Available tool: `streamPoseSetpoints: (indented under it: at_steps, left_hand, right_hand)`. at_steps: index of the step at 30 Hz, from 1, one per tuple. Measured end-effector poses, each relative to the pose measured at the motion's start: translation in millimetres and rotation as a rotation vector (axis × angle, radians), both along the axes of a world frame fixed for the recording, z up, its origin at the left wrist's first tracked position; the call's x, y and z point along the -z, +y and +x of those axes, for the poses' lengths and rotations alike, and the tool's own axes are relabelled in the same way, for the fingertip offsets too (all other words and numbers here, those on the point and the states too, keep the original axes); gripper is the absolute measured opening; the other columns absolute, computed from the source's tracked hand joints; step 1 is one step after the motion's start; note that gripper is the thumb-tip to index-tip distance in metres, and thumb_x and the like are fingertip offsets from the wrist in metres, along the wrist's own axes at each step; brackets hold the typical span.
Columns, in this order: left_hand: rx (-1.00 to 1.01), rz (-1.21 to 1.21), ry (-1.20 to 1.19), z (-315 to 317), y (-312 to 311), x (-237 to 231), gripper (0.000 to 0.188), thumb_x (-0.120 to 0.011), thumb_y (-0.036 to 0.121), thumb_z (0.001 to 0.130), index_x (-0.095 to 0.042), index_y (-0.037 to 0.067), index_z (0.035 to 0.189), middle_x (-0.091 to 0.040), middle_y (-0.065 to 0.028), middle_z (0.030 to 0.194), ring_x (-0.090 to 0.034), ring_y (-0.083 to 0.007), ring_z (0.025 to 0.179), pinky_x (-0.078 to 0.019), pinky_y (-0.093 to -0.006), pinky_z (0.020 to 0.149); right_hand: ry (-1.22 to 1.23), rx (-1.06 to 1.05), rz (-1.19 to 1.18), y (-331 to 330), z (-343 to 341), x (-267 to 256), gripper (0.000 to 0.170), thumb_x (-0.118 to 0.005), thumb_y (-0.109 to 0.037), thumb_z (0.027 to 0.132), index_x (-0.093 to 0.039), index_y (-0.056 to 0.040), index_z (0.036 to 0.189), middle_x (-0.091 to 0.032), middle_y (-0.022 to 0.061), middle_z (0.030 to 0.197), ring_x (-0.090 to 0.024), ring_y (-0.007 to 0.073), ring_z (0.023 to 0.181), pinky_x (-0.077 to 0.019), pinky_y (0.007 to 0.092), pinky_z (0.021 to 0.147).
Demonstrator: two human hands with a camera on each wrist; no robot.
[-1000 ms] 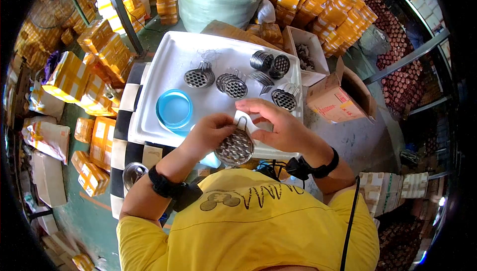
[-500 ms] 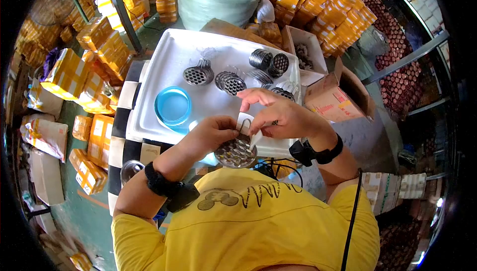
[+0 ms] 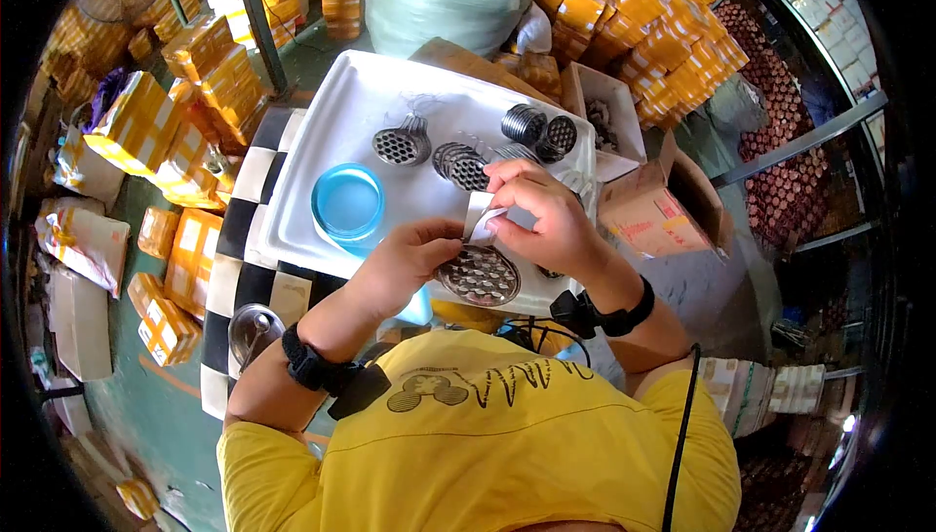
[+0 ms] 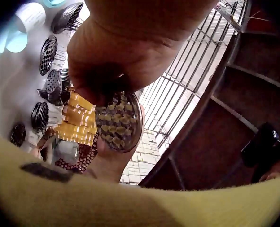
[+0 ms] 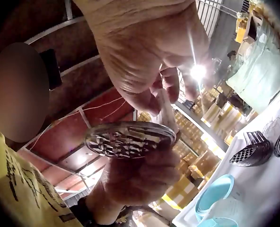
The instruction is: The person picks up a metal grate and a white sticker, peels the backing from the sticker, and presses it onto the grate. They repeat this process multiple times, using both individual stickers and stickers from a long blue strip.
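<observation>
A round metal disc (image 3: 480,275) with a raised, holed face hangs in front of the person's chest. At its top edge my left hand (image 3: 390,269) pinches it between thumb and fingers. My right hand (image 3: 546,212) pinches a white paper strip (image 3: 478,218), which stands up just above the disc where its wire loop was visible earlier. In the right wrist view the strip (image 5: 166,111) runs down from the fingers to the disc (image 5: 130,142). The disc (image 4: 118,123) also shows beneath the left hand in the left wrist view, its gripped edge in shadow.
On the white tray (image 3: 288,230) stand several stacks of similar discs (image 3: 400,145) and a round light-blue container (image 3: 348,202). A metal bowl (image 3: 255,335) sits on the checkered cloth (image 3: 234,298) at left. To the right is an opened cardboard box (image 3: 648,210).
My right hand has moved from beside the disc's loop to the paper strip and pinches it upright. The disc has tilted flatter and shifted slightly right, with my left hand still on it.
</observation>
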State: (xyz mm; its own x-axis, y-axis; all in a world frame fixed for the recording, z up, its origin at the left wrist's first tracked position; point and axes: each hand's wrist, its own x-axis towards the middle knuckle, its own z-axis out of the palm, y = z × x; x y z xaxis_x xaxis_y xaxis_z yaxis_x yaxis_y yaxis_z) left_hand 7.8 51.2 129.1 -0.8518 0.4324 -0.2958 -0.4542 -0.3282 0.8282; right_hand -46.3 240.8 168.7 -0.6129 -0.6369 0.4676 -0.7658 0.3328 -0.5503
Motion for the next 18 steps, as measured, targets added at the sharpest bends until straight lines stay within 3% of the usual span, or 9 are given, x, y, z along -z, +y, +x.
streamPoseSetpoints:
  at_steps: [18]
  left_hand:
    - [0.000, -0.240, 0.290, -4, 0, -3, 0.022, -0.053, 0.007, 0.083, -0.057, -0.007, 0.099, -0.061, -0.0051, 0.086, -0.054, -0.0085, 0.075, -0.0458, -0.0229, 0.067]
  right_hand:
    - [0.225, 0.085, 0.122, -13, 8, -10, 0.014, -0.063, -0.005, 0.065, -0.052, -0.0037, 0.073, -0.051, 0.0103, 0.086, -0.053, 0.0290, 0.080, -0.0432, 0.0375, 0.070]
